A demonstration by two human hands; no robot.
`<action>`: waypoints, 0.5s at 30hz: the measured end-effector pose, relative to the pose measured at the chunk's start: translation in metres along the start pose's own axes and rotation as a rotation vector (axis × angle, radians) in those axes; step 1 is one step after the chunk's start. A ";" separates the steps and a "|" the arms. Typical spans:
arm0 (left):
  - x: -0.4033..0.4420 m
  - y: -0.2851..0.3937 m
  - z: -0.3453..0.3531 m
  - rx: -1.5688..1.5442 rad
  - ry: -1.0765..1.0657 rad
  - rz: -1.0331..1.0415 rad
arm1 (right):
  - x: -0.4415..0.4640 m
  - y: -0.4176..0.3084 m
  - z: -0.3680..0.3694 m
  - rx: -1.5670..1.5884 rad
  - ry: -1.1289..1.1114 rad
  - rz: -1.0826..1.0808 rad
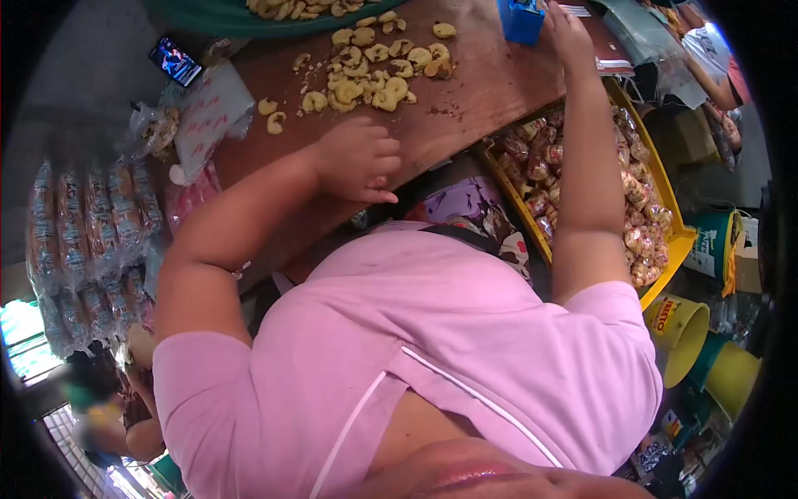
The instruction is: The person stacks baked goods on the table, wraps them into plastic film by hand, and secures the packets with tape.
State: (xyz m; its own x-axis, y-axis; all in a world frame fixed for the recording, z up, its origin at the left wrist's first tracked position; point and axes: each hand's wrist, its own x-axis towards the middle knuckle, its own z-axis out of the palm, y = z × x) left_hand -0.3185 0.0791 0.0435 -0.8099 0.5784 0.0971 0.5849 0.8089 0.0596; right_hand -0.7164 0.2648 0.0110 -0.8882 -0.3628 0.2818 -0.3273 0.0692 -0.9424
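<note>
My left hand [357, 162] rests at the front edge of the brown table [490, 75]. Its fingers are curled in and the thumb stands out; nothing shows in it. Just beyond lies a loose pile of pale ring-shaped biscuits [366, 75], some broken, with crumbs around them. My right hand [569, 37] reaches to the far right of the table, beside a blue tape dispenser [522, 21]. Its fingers stretch towards the dispenser, and their tips are close to the picture's top edge. Whether they touch it is hard to see.
Under my right arm stands a yellow crate [677, 241] of wrapped packs. A green basin [216, 21] with more biscuits, a phone [175, 61] and plastic bags [208, 116] are at left. Long filled packs [71, 224] hang further left. Yellow buckets [677, 333] and other people are nearby.
</note>
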 end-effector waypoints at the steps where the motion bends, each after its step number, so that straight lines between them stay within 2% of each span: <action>1: 0.002 -0.001 0.002 0.001 0.078 0.025 | 0.014 0.003 0.007 0.054 -0.006 0.055; 4: 0.002 -0.003 0.001 -0.024 0.095 0.062 | 0.041 0.015 0.028 0.210 -0.032 0.227; 7: -0.001 -0.006 0.005 -0.052 0.123 0.056 | 0.047 0.024 0.028 0.108 -0.166 0.107; 8: -0.002 -0.006 0.006 -0.085 0.143 -0.005 | 0.041 0.027 0.025 -0.114 -0.110 -0.027; 10: -0.001 -0.004 0.007 -0.150 0.185 -0.127 | -0.011 -0.011 0.008 -0.554 0.012 -0.300; 13: 0.010 0.017 0.010 -0.576 0.543 -0.702 | -0.043 0.013 0.005 -1.021 0.123 -0.328; 15: 0.023 0.025 0.002 -1.099 0.866 -0.921 | -0.051 0.012 0.001 -1.059 0.170 -0.424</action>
State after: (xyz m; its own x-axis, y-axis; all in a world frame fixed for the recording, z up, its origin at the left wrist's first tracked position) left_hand -0.3223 0.1127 0.0450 -0.8341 -0.5431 0.0962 0.0149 0.1522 0.9882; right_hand -0.6744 0.2831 -0.0149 -0.6479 -0.4188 0.6363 -0.6448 0.7462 -0.1656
